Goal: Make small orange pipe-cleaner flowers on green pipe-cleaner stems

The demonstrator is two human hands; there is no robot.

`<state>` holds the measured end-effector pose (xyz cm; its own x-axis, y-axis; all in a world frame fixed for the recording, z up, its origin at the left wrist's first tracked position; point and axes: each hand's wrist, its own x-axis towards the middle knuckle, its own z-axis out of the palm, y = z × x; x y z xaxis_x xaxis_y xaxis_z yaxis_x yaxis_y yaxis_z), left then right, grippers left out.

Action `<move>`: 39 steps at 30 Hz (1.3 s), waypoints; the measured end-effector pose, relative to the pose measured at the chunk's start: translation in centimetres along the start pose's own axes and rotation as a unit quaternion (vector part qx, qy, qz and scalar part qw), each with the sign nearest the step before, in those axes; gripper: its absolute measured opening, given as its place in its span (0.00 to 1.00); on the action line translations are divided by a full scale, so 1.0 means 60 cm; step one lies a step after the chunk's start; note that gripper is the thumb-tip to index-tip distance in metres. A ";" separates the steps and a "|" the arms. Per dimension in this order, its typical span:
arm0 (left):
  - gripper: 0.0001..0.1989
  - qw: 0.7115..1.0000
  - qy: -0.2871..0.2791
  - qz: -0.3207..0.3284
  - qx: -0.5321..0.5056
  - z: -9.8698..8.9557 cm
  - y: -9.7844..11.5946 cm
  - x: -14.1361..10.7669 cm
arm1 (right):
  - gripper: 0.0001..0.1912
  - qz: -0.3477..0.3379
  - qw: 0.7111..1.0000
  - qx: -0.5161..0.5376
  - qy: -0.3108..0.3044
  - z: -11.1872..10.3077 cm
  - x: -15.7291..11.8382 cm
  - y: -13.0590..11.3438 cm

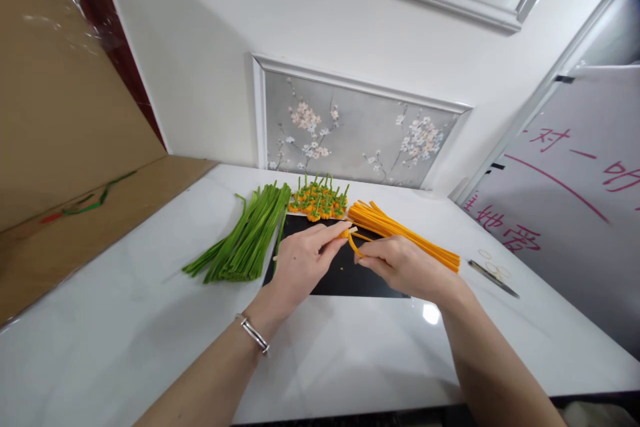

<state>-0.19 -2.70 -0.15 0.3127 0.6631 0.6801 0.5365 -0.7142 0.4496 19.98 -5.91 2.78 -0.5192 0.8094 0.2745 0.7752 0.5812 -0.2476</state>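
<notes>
Between the fingers of my left hand [305, 257] is a thin stick with a pale tip, and an orange pipe cleaner [354, 247] bends around it. My right hand [397, 265] pinches the other end of that pipe cleaner. Both hands are above a black mat [333, 283]. Right behind them lies a bundle of orange pipe cleaners [410, 233]. To the left rests a thick bundle of green pipe cleaners [250, 240]. Small orange pumpkin-like pieces with green stems [320, 200] stand grouped at the back. My fingers partly hide the stick.
On the right of the white table [150, 347] lie a dark slim tool [493, 278] and some pale rings [495, 269]. Cardboard [75, 227] borders the left side. A white wall with a framed flower panel [350, 127] rises behind, and a whiteboard [575, 200] stands at right.
</notes>
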 end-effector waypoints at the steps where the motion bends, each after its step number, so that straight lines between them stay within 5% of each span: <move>1: 0.13 1.000 -0.002 -0.006 0.007 0.000 0.000 0.000 | 0.14 0.000 1.000 -0.013 0.001 -0.002 -0.004 -0.007; 9: 0.11 0.998 -0.048 -0.020 0.045 -0.006 0.007 0.002 | 0.15 -0.017 0.992 -0.111 0.060 -0.031 -0.015 -0.037; 13: 0.11 0.995 -0.079 0.023 0.060 -0.007 0.007 0.003 | 0.15 -0.024 0.987 -0.111 0.115 -0.047 -0.001 -0.038; 20: 0.10 0.996 -0.048 0.064 0.035 -0.002 0.006 0.004 | 0.14 -0.009 0.986 -0.070 0.150 -0.047 0.030 -0.003; 30: 0.09 0.995 -0.021 0.086 -0.040 0.001 0.003 0.001 | 0.17 0.067 0.995 0.015 0.071 -0.018 0.040 0.032; 39: 0.11 0.999 -0.009 0.045 -0.019 0.009 -0.001 -0.002 | 0.16 0.042 0.993 0.105 -0.030 0.010 0.010 0.035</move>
<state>0.16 -2.60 -0.59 0.3730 0.5988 0.7087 0.4745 -0.7795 0.4089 21.09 -4.16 1.83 -0.4815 0.8553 0.1912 0.7274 0.5117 -0.4572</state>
